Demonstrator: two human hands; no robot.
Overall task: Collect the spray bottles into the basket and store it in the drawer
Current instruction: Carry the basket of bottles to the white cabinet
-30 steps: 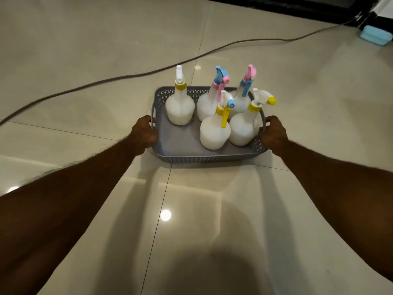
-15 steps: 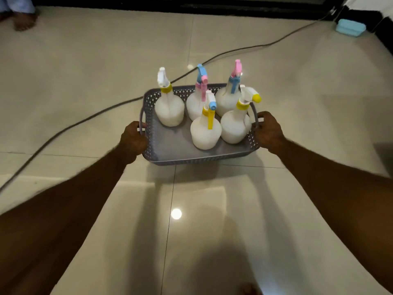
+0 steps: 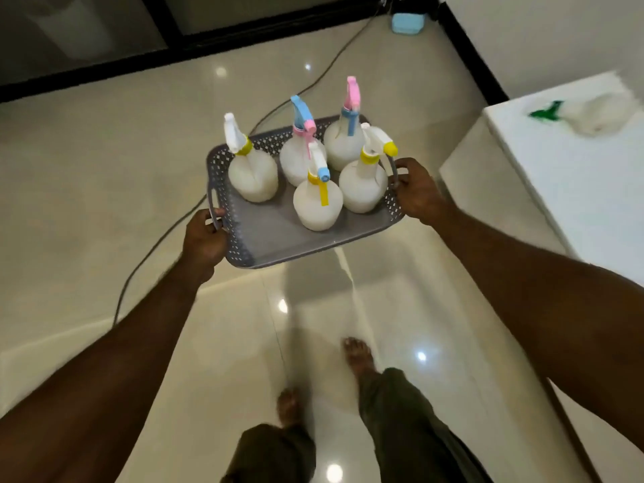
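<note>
Left hand: my left hand, lower left of frame centre, fingers curled round the basket's left handle.
Cable: one dark cable on the tiled floor, running from the left up toward the top of the frame.
Basket: one grey perforated basket, centre of frame, held between my two hands above the floor and tilted.
Spray bottles: five white spray bottles, all upright inside the basket, crowded toward its far and right parts.
Bottle heads, counted: one white with yellow collar at left; one blue and pink; one white with blue nozzle and yellow trigger in front; one pink and blue at the far right; one white with yellow nozzle.
Right hand: my right hand, right of centre, fingers wrapped round the basket's right handle.
Feet: two bare feet, bottom centre.
White unit: one white surface, right edge of frame, near the basket.
Blue object: one, top right, on the floor.
</note>
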